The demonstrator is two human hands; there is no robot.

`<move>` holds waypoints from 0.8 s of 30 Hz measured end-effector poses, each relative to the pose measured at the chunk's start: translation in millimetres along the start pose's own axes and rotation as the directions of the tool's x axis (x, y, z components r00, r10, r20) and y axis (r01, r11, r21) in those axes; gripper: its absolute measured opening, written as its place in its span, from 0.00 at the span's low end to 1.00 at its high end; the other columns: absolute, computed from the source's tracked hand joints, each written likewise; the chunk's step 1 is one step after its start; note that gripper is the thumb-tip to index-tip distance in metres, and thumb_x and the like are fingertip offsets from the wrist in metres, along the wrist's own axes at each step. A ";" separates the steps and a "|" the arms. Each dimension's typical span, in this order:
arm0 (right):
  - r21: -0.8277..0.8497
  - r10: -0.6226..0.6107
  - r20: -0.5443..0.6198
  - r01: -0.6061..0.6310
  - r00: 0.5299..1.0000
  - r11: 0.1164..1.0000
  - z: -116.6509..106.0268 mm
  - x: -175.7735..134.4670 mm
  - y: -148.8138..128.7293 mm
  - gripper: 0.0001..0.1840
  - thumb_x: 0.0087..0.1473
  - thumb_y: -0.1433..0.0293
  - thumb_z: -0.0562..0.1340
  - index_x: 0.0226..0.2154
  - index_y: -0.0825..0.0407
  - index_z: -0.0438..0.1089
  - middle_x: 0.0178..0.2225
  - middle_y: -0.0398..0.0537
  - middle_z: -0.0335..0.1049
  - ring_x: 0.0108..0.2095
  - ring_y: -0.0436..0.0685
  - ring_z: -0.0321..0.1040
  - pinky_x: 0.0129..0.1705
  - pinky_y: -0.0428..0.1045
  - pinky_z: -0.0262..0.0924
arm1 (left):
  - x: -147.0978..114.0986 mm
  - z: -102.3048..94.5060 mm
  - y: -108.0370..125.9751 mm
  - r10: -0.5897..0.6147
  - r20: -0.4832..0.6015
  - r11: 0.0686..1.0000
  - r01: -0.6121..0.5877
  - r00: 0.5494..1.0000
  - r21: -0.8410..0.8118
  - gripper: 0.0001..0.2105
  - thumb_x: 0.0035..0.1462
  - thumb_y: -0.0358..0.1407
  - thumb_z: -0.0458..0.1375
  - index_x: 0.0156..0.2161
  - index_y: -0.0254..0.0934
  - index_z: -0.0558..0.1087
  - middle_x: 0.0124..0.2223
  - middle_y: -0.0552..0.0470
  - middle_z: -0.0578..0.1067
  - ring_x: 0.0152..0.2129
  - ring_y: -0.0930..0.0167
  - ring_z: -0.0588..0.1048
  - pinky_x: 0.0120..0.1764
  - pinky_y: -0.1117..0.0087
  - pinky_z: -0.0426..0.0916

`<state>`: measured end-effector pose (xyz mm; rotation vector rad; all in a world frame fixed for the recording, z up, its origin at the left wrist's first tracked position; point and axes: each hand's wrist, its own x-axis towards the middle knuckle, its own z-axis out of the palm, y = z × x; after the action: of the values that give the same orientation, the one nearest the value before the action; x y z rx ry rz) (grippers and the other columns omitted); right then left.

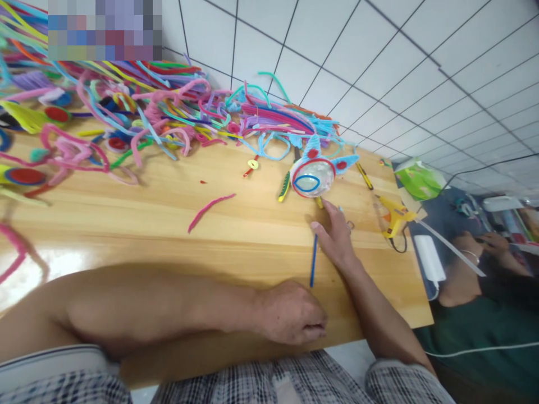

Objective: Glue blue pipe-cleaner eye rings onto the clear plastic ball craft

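Observation:
My right hand (337, 238) reaches over the wooden table with thumb and fingers apart, its fingertips at the end of a yellow handle. That handle seems to belong to pliers with a green-and-yellow grip (284, 186), partly hidden under a clear round piece (322, 178). The round piece has a red rim, a blue loop and two light blue fuzzy ears with red spots. My left hand (292, 314) rests closed by the table's front edge; its fingers curl under, and whatever they hold is hidden. A blue pipe cleaner (313, 261) lies between my hands.
Many coloured pipe cleaners (168, 106) pile along the back and left. A pink pipe cleaner (210, 210) lies mid-table. To the right are a yellow glue gun (396, 217), a yellow cutter knife (365, 175) and a white power strip (429, 258). Another person's arm (463, 269) is beyond.

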<state>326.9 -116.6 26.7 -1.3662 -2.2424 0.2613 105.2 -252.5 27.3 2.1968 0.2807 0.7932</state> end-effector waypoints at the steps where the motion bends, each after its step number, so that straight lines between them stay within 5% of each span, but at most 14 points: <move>1: 0.004 -0.007 -0.001 0.007 1.000 1.000 -0.1 0.0 -0.1 0.38 0.76 0.45 0.63 0.78 0.44 0.66 0.72 0.65 0.77 0.72 0.77 0.75 0.75 0.80 0.70 | 0.0 -0.4 0.3 -0.002 0.005 1.000 0.002 1.000 0.000 0.11 0.73 0.36 0.68 0.36 0.36 0.84 0.32 0.52 0.87 0.28 0.66 0.83 0.34 0.64 0.76; 24: 0.022 -0.045 -0.014 0.045 0.999 0.999 0.8 0.1 4.3 0.37 0.75 0.50 0.67 0.78 0.45 0.66 0.72 0.64 0.78 0.72 0.76 0.75 0.74 0.79 0.70 | 0.7 -4.4 2.9 -0.012 0.026 1.000 0.012 1.000 0.005 0.12 0.74 0.35 0.67 0.35 0.37 0.82 0.33 0.52 0.88 0.29 0.66 0.83 0.36 0.65 0.76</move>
<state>329.8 -114.3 24.3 -1.3003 -2.2495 0.2603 103.0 -251.5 32.0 2.2064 0.2824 0.7576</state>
